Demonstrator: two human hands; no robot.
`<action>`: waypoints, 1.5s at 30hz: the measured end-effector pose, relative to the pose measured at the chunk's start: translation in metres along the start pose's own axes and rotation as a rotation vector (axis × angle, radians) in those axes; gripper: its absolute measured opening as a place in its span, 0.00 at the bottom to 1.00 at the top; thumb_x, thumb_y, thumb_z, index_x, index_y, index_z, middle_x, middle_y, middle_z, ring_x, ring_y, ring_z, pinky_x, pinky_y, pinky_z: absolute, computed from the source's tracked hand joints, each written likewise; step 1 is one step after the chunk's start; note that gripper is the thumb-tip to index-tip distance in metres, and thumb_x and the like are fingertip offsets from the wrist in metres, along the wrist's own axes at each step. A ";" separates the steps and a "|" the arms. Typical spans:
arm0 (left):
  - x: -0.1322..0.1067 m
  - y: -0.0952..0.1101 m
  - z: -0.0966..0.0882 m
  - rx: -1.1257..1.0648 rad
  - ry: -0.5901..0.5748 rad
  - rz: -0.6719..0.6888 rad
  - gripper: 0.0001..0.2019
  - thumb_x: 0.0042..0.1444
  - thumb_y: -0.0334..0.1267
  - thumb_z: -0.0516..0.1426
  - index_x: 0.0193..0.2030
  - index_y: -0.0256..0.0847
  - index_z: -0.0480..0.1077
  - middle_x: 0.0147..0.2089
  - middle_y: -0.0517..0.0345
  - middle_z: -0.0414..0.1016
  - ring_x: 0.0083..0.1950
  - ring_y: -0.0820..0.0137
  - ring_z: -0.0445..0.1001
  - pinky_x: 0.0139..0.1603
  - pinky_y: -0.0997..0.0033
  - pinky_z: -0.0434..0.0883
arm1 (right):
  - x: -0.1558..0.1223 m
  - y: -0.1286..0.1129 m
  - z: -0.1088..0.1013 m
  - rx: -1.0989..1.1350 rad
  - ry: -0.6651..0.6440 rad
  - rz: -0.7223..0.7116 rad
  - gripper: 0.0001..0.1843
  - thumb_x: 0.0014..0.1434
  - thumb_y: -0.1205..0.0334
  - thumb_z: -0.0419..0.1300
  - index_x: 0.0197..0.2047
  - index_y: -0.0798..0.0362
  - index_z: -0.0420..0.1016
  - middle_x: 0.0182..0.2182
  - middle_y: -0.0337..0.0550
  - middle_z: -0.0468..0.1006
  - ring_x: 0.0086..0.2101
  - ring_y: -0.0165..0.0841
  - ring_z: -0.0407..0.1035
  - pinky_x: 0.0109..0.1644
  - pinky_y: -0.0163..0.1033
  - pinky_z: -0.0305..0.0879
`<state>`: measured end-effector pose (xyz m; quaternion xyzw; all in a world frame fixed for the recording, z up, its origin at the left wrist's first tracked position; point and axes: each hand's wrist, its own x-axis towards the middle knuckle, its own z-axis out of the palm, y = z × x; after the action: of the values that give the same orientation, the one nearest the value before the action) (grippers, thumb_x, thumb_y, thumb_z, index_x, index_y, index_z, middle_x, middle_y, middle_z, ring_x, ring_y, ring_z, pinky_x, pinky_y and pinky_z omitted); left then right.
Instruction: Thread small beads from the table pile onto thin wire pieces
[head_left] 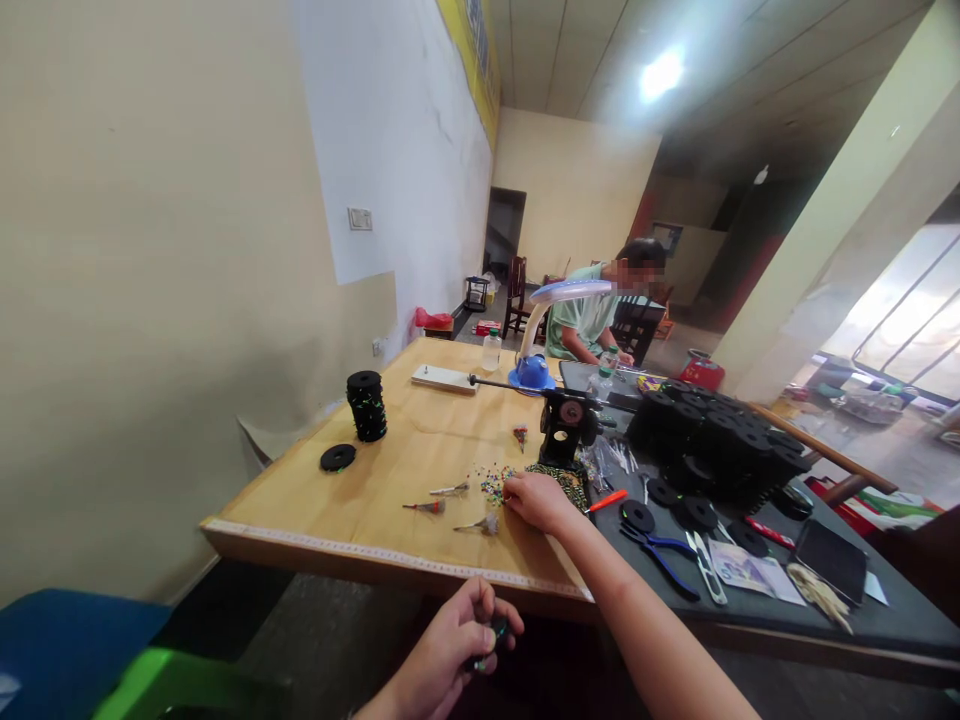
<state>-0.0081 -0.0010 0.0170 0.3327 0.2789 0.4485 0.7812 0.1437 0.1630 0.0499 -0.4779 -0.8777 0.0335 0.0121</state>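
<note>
Below the table's front edge, my left hand (469, 640) is closed around a small dark piece with green specks (496, 630), partly hidden by the fingers. My right hand (536, 500) rests low on the wooden tabletop with its fingers curled at a scatter of small coloured beads (491, 482); its fingertips are partly hidden, so what they pinch does not show. A patterned dark mat (566, 484) lies just behind that hand. To its left are several small fan-shaped bundles, one with a red band (427, 507).
A stack of black foam spools (366, 405) and a single spool (337, 458) stand left. Behind my right hand is a black clamp device (568, 420) with a long rod. A blue lamp (532, 370), blue-handled pliers (667, 560) and many spools (697, 430) surround it. Across sits a person (589, 320).
</note>
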 end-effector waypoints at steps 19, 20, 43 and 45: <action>0.001 0.002 -0.007 -0.011 0.001 0.071 0.11 0.39 0.29 0.55 0.30 0.41 0.57 0.38 0.51 0.74 0.36 0.70 0.67 0.28 0.74 0.53 | -0.021 -0.003 -0.001 0.447 0.204 0.050 0.05 0.59 0.66 0.54 0.33 0.55 0.71 0.29 0.43 0.76 0.31 0.33 0.70 0.35 0.36 0.63; 0.002 0.002 -0.008 -0.001 0.006 0.086 0.11 0.40 0.29 0.55 0.31 0.41 0.57 0.38 0.51 0.74 0.36 0.70 0.67 0.29 0.74 0.53 | -0.034 -0.007 0.000 0.510 0.240 0.058 0.07 0.61 0.65 0.52 0.34 0.55 0.70 0.29 0.42 0.76 0.29 0.31 0.69 0.33 0.34 0.63; -0.001 -0.008 -0.004 0.363 0.064 0.395 0.14 0.49 0.31 0.58 0.43 0.42 0.61 0.45 0.54 0.68 0.51 0.61 0.65 0.55 0.60 0.59 | -0.146 -0.103 0.021 1.561 0.408 0.154 0.13 0.58 0.52 0.59 0.31 0.53 0.68 0.36 0.44 0.73 0.28 0.30 0.64 0.33 0.35 0.64; -0.001 -0.008 -0.005 0.359 0.056 0.401 0.14 0.50 0.32 0.58 0.43 0.42 0.61 0.45 0.54 0.68 0.51 0.61 0.65 0.55 0.58 0.59 | -0.146 -0.104 0.019 1.552 0.404 0.153 0.12 0.58 0.52 0.59 0.32 0.53 0.69 0.36 0.44 0.73 0.28 0.30 0.64 0.33 0.35 0.64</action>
<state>-0.0077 -0.0037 0.0081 0.5020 0.3038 0.5468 0.5973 0.1352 -0.0169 0.0398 -0.3888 -0.5498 0.5475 0.4968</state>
